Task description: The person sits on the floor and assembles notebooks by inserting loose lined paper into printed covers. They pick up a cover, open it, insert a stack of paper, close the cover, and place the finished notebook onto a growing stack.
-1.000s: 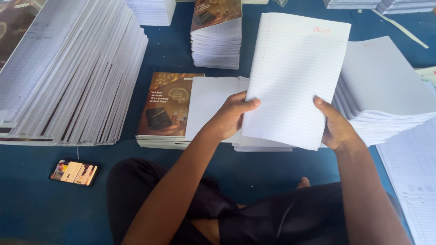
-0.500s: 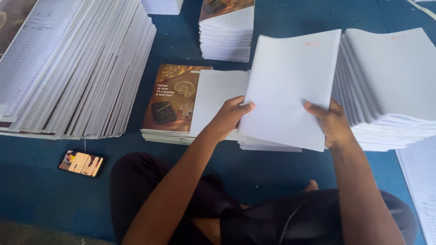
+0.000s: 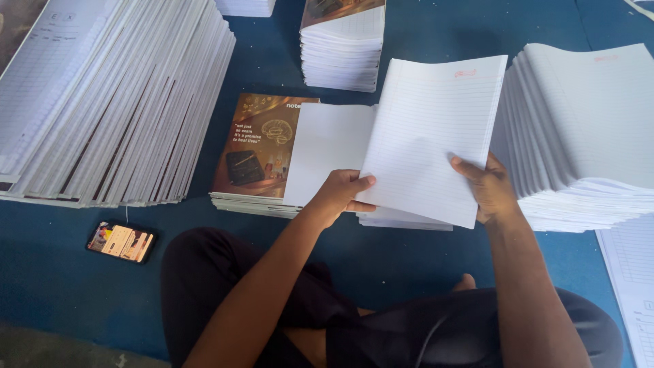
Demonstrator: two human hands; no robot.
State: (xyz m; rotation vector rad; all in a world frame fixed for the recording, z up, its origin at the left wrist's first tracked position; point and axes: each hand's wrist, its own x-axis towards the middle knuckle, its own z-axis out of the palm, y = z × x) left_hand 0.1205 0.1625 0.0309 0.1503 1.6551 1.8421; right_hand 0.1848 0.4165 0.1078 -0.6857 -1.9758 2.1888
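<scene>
I hold a thin block of white ruled pages tilted above a low stack. My left hand grips its lower left edge, thumb on top. My right hand grips its lower right edge. Beneath lies a brown printed cover sheet with its blank white half showing, on top of a low pile of covers. A tall fanned pile of ruled page blocks stands just right of my right hand.
A large slanted stack of bound notebooks fills the left. Another stack with a brown cover on top stands at the back. A phone lies on the blue floor near my knee. More ruled sheets lie at the right edge.
The block of ruled pages has come down and leftward from the right pile toward the cover sheet. Both hands keep their hold on it.
</scene>
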